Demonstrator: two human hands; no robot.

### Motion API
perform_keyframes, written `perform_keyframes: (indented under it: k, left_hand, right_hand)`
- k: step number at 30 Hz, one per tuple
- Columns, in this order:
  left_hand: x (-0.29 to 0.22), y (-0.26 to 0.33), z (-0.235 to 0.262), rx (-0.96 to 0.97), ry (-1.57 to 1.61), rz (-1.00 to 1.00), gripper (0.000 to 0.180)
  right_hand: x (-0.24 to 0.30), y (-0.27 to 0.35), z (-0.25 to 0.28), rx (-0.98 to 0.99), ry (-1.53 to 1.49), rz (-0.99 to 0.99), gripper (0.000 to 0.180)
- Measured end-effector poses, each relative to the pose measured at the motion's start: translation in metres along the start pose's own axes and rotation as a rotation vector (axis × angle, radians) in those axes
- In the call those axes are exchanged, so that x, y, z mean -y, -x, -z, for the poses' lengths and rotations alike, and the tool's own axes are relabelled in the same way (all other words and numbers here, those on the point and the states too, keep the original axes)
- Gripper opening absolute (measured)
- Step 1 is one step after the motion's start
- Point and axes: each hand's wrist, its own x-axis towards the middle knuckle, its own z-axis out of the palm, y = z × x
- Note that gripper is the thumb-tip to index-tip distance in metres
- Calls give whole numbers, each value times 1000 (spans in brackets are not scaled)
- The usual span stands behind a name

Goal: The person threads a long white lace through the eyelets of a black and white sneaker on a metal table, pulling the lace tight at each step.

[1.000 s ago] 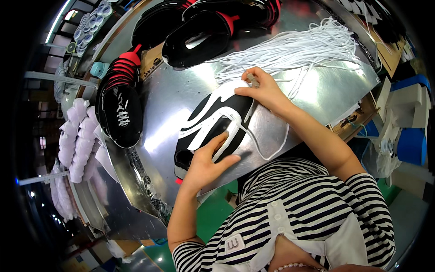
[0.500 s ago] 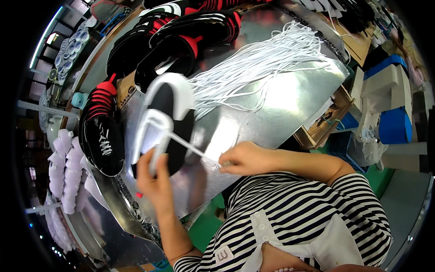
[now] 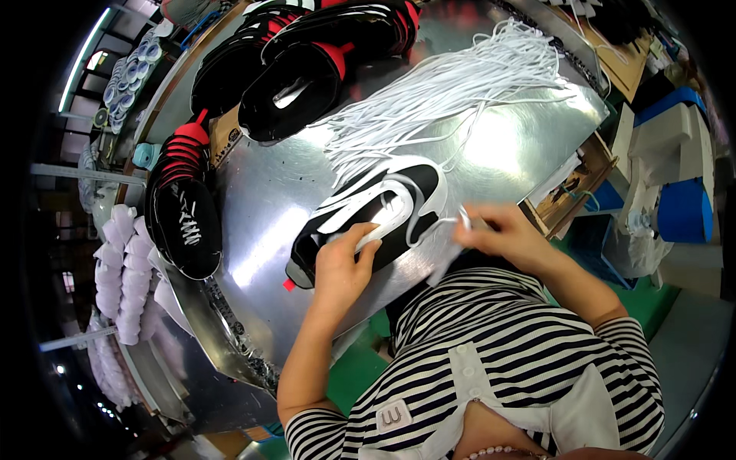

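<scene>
A black-and-white shoe upper (image 3: 428, 175) with a red tab at one end lies slanted over the metal table. My left hand (image 3: 343, 263) grips its near edge, thumb and fingers closed around a white part. A white shoelace (image 3: 440, 222) runs from the upper to my right hand (image 3: 500, 233). That hand pinches the lace to the right of the upper, and a blurred pale strand hangs below its fingers. Beyond the upper, a large bundle of white shoelaces (image 3: 452, 86) is spread on the table.
Several black shoe uppers with red straps (image 3: 299, 88) are heaped at the far left. Another black upper (image 3: 184, 222) lies at the table's left edge. Stacked white pieces (image 3: 126, 268) stand left of the table. A wooden drawer (image 3: 579, 184) and a blue-and-white machine (image 3: 678, 211) are at right.
My left hand has carried the shoe upper to the right and turned it from nearly upright to slanting. My right hand has moved right and slightly farther away, still with the lace.
</scene>
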Motion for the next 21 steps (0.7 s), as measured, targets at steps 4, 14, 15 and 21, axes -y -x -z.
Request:
perform_keyframes:
  k: [4,14,15,21]
  left_hand:
    - [-4,-3,-4,18,-90,-115,24]
    - [-42,-41,-16,135,-325,-65,21]
    - [-38,-46,-22,181,-324,-34,21]
    - [-33,-52,-40,-11,-413,-14,32]
  right_hand:
    - [-6,-61,-15,-90,85,279,18]
    - [10,-116,-8,-118,-18,341,24]
    - [7,-117,-9,-142,-15,371,25]
    - [-13,-83,4,-166,105,237,27]
